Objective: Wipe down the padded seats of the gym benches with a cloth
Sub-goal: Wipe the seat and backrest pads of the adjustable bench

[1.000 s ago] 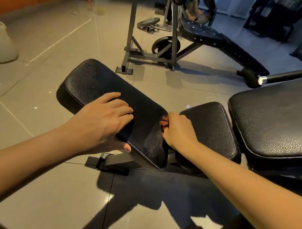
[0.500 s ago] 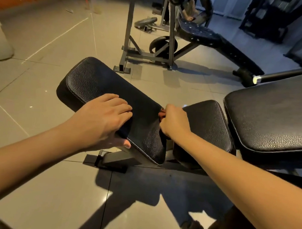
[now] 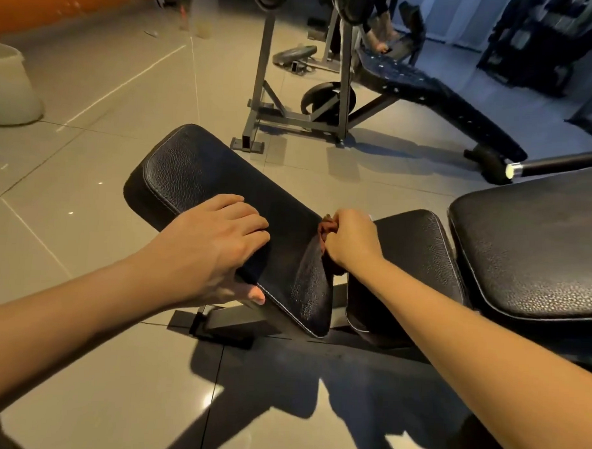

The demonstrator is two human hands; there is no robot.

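Right grip is clutching brown cloth against backrest pad end; left grip, just beside, is clasping pad's edge.

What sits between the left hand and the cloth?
Head view: only bare black surface of the long pad, from the left hand to the cloth the right hand grips.

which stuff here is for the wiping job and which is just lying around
For the job:
cloth in the right hand
long pad, gripped by the left hand
small pad
wide pad

Lying about:
barbell rack
weight plate on the floor
pale tub
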